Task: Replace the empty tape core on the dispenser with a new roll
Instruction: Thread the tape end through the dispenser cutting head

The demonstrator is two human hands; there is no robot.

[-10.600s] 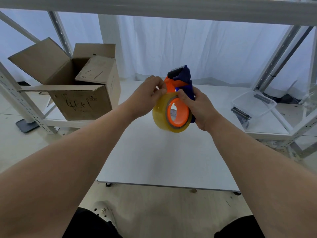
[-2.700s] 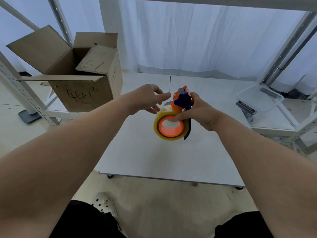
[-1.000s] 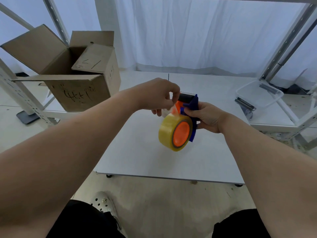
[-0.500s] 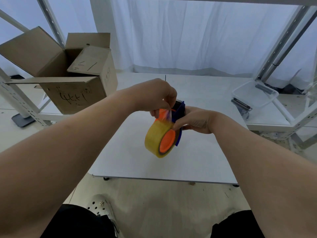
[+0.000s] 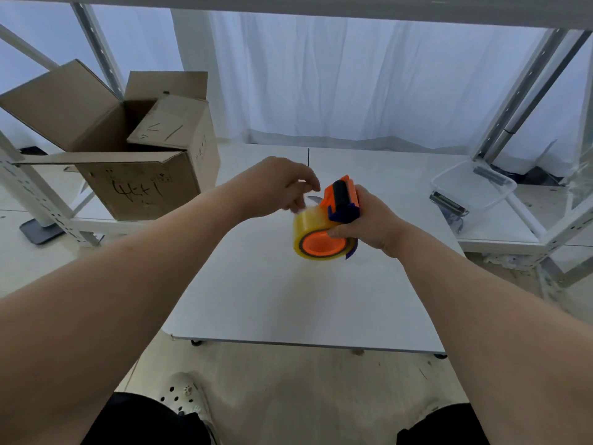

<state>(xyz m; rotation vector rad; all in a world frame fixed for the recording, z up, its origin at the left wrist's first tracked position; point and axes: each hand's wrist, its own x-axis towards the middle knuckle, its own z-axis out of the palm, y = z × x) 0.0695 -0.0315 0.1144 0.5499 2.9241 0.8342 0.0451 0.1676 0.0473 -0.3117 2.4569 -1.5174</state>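
The tape dispenser [image 5: 341, 200], orange and dark blue, is held in the air above the white surface [image 5: 288, 293] with a yellowish roll of tape [image 5: 313, 232] seated on its orange hub. We see the right hand [image 5: 369, 220] wrapped around the dispenser from the right side, thumb lying across the near face of the roll, wrist bent slightly inward and forearm reaching out from the lower right. The left hand [image 5: 279, 187] hovers just to the left of the dispenser, palm down, its fingers curled together at the tips; a clear strip of tape seems to run from the roll toward those fingertips, but we cannot tell for sure whether they pinch it, as that spot is blurred. The left forearm stretches in from the lower left. An open cardboard box [image 5: 128, 149] stands at the far left, and a clear plastic container [image 5: 475, 187] sits at the right.
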